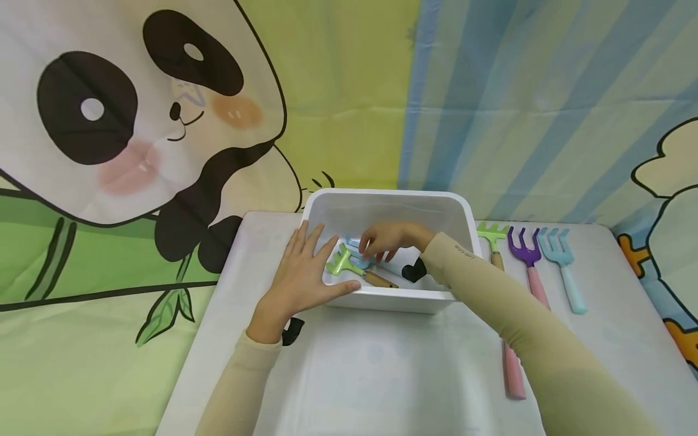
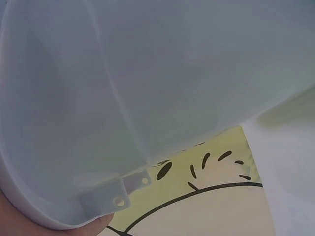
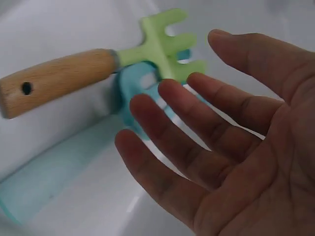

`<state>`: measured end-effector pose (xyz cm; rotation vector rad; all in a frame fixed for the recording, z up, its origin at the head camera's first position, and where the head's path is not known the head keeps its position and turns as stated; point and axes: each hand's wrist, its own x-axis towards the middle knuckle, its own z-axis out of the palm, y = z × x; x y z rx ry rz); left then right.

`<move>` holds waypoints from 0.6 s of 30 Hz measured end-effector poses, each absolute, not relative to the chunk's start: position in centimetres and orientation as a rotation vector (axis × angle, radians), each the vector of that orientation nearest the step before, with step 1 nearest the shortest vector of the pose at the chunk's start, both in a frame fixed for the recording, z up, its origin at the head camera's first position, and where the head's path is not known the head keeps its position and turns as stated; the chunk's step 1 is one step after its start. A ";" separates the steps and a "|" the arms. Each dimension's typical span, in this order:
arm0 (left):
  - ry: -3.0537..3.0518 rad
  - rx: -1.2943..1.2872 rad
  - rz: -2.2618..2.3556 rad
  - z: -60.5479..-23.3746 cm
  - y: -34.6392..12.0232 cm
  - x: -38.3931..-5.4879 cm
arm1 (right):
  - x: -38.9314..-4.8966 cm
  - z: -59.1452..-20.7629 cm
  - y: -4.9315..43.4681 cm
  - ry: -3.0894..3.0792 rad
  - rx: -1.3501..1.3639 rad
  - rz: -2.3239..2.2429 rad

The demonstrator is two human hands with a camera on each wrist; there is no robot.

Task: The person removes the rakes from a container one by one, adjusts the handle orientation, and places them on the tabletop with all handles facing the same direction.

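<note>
My left hand [image 1: 300,272] rests on the near left corner of a white plastic bin [image 1: 392,303], its fingers spread along the outer side and its thumb on the front rim. My right hand [image 1: 389,236] is inside the bin with fingers loosely bent and nothing held. Right below its fingertips lies a small green hand rake [image 3: 165,46] with a wooden handle. Under that rake is a blue rake [image 3: 130,88] with a pale blue handle [image 3: 59,169]. In the left wrist view, the bin wall [image 2: 162,73] fills most of the picture.
To the right of the bin lie a green rake [image 1: 493,236] with a wooden handle, a purple rake [image 1: 528,251] with a pink handle, and a light blue rake [image 1: 564,257]. Nearer, a pink handle [image 1: 514,375] shows beside the right sleeve. A printed panda cloth [image 1: 349,91] hangs behind the table.
</note>
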<state>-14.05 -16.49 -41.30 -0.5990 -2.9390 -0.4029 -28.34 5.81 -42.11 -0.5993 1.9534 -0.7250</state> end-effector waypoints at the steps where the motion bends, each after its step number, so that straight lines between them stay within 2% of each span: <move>1: -2.938 -0.599 -0.400 -41.4 -16.5 -14.0 | -28.3 -42.6 5.8 1.942 -0.580 -0.713; 11: -2.938 -0.602 -0.386 -41.2 -16.5 -14.0 | -27.4 -44.8 5.8 1.891 -0.499 -0.540; 18: -2.920 -0.615 -0.397 -41.3 -16.4 -13.9 | -26.8 -46.5 5.7 1.897 -0.535 -0.482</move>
